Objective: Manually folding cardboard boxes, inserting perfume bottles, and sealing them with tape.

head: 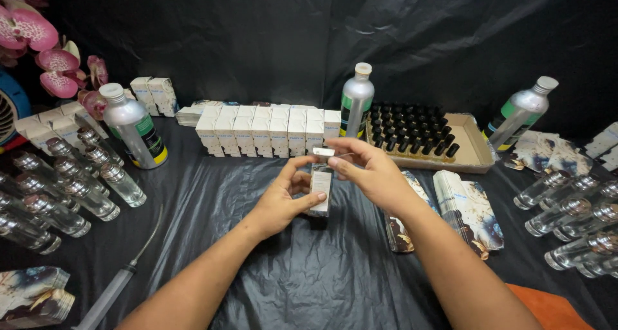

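Note:
My left hand grips a small upright carton, white with a dark marbled print, above the black table cover. My right hand pinches the carton's open top flap between thumb and fingers. Both hands meet at the middle of the view. Just behind them stands a row of closed white cartons.
Three silver bottles stand at the back. A cardboard tray holds black caps. Clear glass vials lie at left and right. Flat printed cartons lie right; a syringe lies lower left.

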